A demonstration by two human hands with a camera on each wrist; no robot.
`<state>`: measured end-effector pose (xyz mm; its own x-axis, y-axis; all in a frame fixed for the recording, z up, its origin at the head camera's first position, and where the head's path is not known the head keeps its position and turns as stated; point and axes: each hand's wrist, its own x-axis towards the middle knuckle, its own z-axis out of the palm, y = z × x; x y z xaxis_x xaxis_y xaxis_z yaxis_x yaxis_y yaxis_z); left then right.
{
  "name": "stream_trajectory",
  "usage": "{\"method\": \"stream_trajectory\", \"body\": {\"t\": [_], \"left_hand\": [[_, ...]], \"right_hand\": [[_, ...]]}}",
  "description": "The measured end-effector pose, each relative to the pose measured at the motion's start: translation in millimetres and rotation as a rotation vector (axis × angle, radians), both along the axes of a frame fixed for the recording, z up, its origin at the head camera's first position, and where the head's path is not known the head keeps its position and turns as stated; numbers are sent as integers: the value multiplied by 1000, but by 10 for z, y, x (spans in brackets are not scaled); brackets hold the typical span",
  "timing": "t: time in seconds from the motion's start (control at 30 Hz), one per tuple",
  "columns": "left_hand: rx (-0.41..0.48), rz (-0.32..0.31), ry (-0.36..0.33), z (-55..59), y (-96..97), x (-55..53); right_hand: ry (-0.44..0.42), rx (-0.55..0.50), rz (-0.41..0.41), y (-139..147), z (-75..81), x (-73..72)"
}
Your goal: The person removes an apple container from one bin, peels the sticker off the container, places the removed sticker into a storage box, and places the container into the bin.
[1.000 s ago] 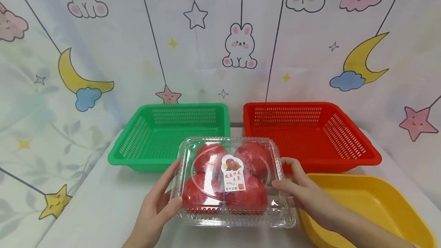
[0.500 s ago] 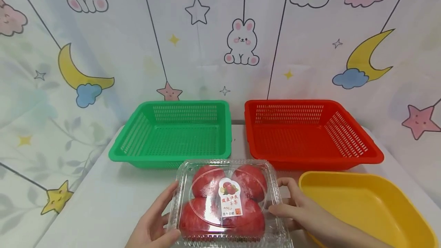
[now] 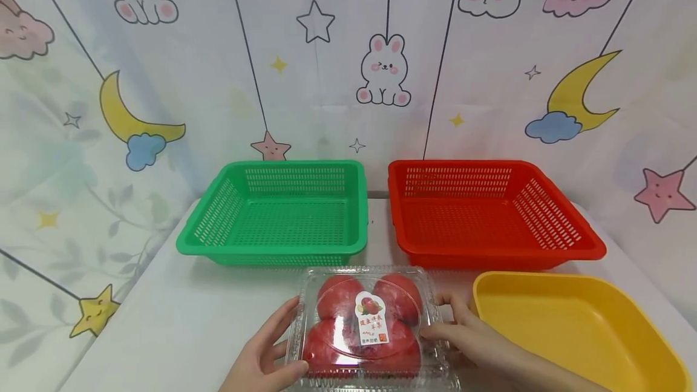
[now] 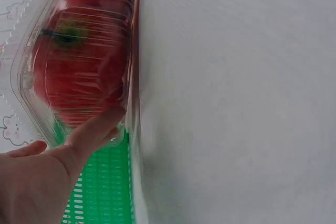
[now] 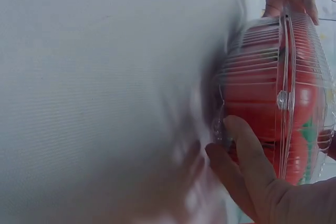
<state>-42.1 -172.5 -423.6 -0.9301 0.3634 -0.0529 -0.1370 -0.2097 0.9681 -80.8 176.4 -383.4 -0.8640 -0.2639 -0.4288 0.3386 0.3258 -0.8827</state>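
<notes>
A clear plastic clamshell box (image 3: 362, 349) of red apples (image 3: 389, 349) lies low over the near middle of the white table, between both hands. Its lid is closed and bears a white label (image 3: 373, 324) with an apple picture. My left hand (image 3: 267, 352) holds the box's left side, thumb near the front corner of the lid. On the opposite side my right hand (image 3: 469, 333) grips the box, its thumb at the lid edge. In the right wrist view, fingers (image 5: 251, 148) reach the box's lower edge near the tabletop. Whether the whole base touches the table is unclear.
Behind the box stand a green slotted basket (image 3: 272, 250) at left and a red one (image 3: 501, 257) at right. A yellow tray (image 3: 577, 325) sits at the right, close to my right forearm. A patterned curtain (image 3: 327, 95) hangs behind the white table (image 3: 163, 331).
Both hands have brought the box down and nearer to me, away from the two baskets. In the last half second it has shifted slightly right and forward in the head view.
</notes>
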Motion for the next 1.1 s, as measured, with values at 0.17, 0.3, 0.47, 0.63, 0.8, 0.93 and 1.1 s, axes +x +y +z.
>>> {"method": "stream_trajectory", "body": {"t": [0.17,0.3,0.47,0.63,0.8,0.93,1.1], "left_hand": [[-49,2,-15,-3,-11,-36],[-47,1,-36,-3,-25,-61],[-31,-15,-34,-7,-22,-97],[-64,-48,-3,-6,-25,-141],[-192,27,115,40,-61,-193],[-241,126,176,69,-65,-281],[-285,183,240,46,9,-450]], "right_hand": [[8,-29,-51,-23,-70,-7],[-5,-22,-70,-43,-75,-18],[-46,-16,-64,-20,-62,-42],[-50,30,-16,64,11,-69],[24,63,70,171,202,-155],[122,23,103,227,352,-237],[247,92,88,190,534,-332]]}}
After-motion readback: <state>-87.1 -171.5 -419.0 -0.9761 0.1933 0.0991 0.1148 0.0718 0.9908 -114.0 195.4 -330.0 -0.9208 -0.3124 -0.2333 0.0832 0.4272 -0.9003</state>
